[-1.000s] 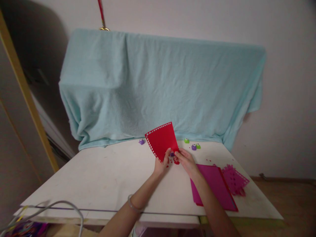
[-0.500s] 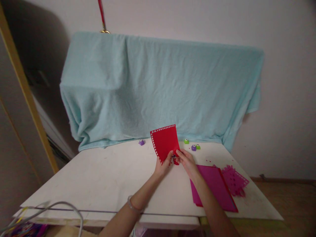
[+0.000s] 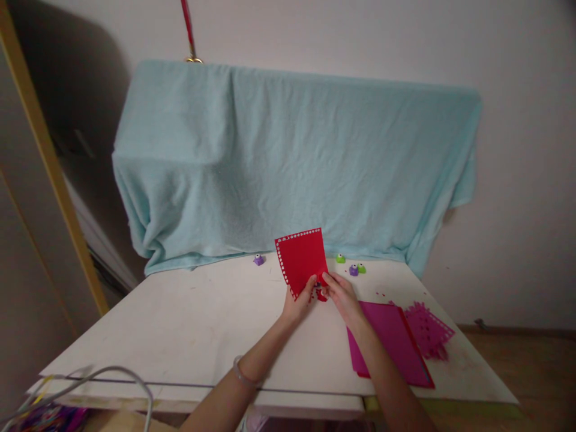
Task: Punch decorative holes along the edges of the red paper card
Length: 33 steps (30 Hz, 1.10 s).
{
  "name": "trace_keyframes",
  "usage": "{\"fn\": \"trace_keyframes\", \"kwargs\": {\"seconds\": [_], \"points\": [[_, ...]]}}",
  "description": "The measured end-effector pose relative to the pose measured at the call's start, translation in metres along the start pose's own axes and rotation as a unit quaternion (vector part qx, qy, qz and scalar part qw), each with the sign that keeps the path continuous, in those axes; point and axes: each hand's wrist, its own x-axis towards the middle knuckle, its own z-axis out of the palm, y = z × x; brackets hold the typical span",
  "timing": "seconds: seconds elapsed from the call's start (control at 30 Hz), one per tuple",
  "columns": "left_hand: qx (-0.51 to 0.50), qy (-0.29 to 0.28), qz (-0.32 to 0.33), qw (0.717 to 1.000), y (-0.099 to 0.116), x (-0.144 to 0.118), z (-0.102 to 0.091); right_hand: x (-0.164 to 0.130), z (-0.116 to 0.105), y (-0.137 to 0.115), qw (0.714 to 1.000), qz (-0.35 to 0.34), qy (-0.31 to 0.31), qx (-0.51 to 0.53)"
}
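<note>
We are holding a punched red paper sheet [image 3: 301,258] at a tilt above the table [image 3: 180,324]. Our left hand [image 3: 297,303] is pinching its lower left part, fingers narrow, thumb lying on the near face; our right hand [image 3: 341,295] is pinching around the lower right corner, but we cannot tell whether those fingers are also pressing the small dark thing [image 3: 318,284] half hidden there. We are judging the sheet light, fairly springy and easily creased, weakest along the rows of holes lining its top and left edges, so we are favouring the unpunched area for a gentle, flat hold
</note>
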Motion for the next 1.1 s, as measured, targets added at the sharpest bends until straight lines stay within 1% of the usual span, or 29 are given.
{"fn": "trace_keyframes", "kwargs": {"seconds": [0.23, 0.47, 0.67, 0.77, 0.9, 1.0, 1.1], "points": [[0.004, -0.001, 0.007, 1.000, -0.003, 0.001, 0.000, 0.000, 0.000, -0.001, 1.000, 0.000, 0.002, -0.004], [0.007, -0.043, 0.029, 0.999, -0.008, 0.002, -0.003, -0.003, 0.002, -0.006, 1.000, -0.001, -0.009, -0.020], [0.035, -0.054, 0.039, 0.997, -0.005, 0.002, -0.004, -0.002, 0.000, -0.006, 0.999, -0.003, -0.008, -0.053], [0.049, -0.055, 0.032, 0.997, -0.003, 0.001, -0.004, -0.002, -0.002, -0.005, 0.998, 0.002, 0.000, -0.068], [0.048, -0.080, 0.013, 0.996, 0.002, -0.002, -0.005, -0.001, -0.003, -0.004, 0.998, 0.013, 0.006, -0.069], [0.052, -0.097, 0.014, 0.994, 0.007, -0.004, -0.006, -0.001, -0.003, -0.005, 0.997, 0.014, 0.017, -0.078], [0.055, -0.079, 0.002, 0.995, 0.010, -0.005, -0.004, -0.003, -0.001, -0.008, 0.997, 0.016, 0.027, -0.077]]}}
